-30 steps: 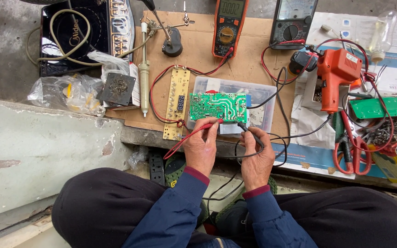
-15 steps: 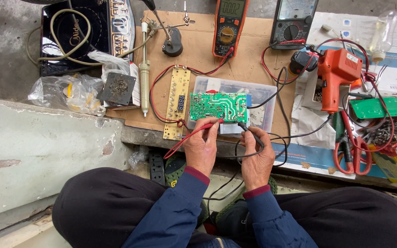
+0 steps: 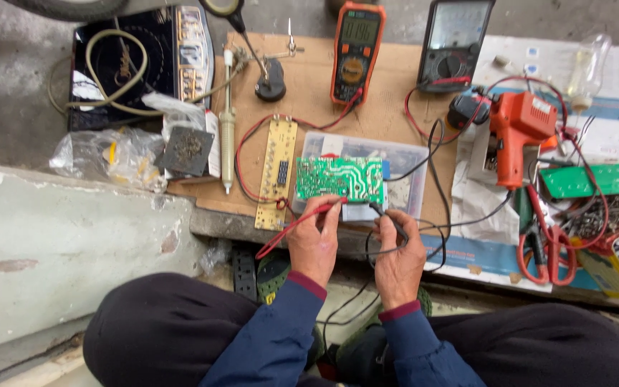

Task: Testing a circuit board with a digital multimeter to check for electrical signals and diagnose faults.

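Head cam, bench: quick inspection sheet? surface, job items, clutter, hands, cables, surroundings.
Surface: brown cardboard sheet on a low bench.
Job's things: green circuit board lying on a clear plastic box; orange multimeter behind it.
Clutter: yellow board, orange tool, red-handled pliers, plastic bags.
Grippers: left hand holds the red probe at the board's near edge; right hand holds the black probe beside it.
Cables: red and black leads loop across the cardboard.
Surroundings: concrete ledge on the left; grey floor.
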